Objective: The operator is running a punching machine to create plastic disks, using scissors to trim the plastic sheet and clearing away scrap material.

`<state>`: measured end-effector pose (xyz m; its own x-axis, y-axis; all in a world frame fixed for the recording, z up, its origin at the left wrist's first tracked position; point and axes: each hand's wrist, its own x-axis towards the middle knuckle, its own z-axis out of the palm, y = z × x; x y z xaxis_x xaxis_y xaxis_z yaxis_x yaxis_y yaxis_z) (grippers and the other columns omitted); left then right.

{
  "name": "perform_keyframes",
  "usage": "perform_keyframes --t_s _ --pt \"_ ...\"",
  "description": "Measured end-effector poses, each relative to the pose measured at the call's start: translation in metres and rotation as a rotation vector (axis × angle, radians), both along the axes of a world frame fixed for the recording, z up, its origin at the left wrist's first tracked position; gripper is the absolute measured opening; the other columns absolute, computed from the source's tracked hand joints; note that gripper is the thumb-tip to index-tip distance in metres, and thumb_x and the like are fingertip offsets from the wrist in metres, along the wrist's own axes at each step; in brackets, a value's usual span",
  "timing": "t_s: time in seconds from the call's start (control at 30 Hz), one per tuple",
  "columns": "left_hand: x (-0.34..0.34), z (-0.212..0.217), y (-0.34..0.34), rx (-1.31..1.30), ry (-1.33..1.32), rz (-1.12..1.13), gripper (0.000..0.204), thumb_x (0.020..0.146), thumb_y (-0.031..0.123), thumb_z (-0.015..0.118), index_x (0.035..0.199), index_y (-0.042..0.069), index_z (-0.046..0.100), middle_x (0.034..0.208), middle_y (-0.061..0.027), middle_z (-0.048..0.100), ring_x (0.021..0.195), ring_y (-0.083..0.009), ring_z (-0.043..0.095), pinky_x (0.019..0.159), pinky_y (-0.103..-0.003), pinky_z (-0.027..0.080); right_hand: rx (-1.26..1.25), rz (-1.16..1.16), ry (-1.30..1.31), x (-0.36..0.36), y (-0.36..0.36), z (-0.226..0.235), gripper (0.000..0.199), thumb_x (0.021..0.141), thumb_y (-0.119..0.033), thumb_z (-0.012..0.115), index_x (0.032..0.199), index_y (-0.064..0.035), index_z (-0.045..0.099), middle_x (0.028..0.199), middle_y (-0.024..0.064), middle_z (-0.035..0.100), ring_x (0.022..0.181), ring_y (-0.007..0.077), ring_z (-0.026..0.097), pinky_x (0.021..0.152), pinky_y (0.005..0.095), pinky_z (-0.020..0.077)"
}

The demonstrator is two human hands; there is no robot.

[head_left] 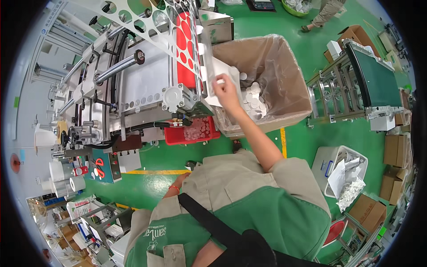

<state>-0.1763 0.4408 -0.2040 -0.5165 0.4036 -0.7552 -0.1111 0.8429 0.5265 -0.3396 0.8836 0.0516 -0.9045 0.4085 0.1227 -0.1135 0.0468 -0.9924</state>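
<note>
A factory floor, by every sign: the ground is painted green (169, 155) with yellow marking lines (283, 141), and a large metal machine (133, 75) with steel rollers and a punched white sheet fills the left side. A plastic-lined cardboard bin (284, 75) holds round white discs, a red crate (195, 132) sits under the machine, and a conveyor unit (369, 80) stands to the right (cardboard boxes (396, 151) stacked beyond it)

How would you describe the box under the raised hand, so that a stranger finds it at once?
Start at the big metal machine. Beside its end stands a cardboard box lined with clear plastic, holding white discs. Unlike the red tray nearby, it is tall and brown.
</note>
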Motion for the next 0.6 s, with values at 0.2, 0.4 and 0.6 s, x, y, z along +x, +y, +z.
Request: perform_keyframes --t_s 0.2,0.4,0.6 --pt "0.005 -0.002 -0.003 0.026 0.005 0.028 0.049 0.075 0.032 0.061 0.119 0.010 0.054 0.110 -0.0114 0.061 0.101 -0.0244 0.057 0.088 -0.033 0.042 0.149 -0.100 0.003 -0.032 0.009 0.004 0.019 0.085 -0.018 0.055 0.093 -0.0053 0.045 0.056 0.0105 0.057 0.050 0.0229 0.054 0.048 0.0356 0.0388" --pt "0.012 -0.003 -0.006 0.039 -0.006 0.059 0.049 0.076 0.032 0.061 0.119 0.010 0.054 0.111 -0.0116 0.061 0.102 -0.0248 0.056 0.088 -0.033 0.042 0.206 -0.104 -0.050 -0.032 0.004 0.006 0.019 0.086 -0.022 0.051 0.091 -0.0050 0.045 0.058 0.0141 0.059 0.056 0.0328 0.058 0.053 0.0420 0.0407" --pt "0.018 -0.002 -0.004 0.036 -0.005 0.076 0.049 0.076 0.032 0.061 0.119 0.010 0.054 0.111 -0.0118 0.060 0.102 -0.0252 0.056 0.088 -0.033 0.042 0.315 -0.115 -0.050 -0.040 -0.003 -0.001 0.019 0.085 -0.022 0.053 0.091 -0.0052 0.046 0.060 0.0132 0.059 0.055 0.0288 0.057 0.053 0.0384 0.0411"
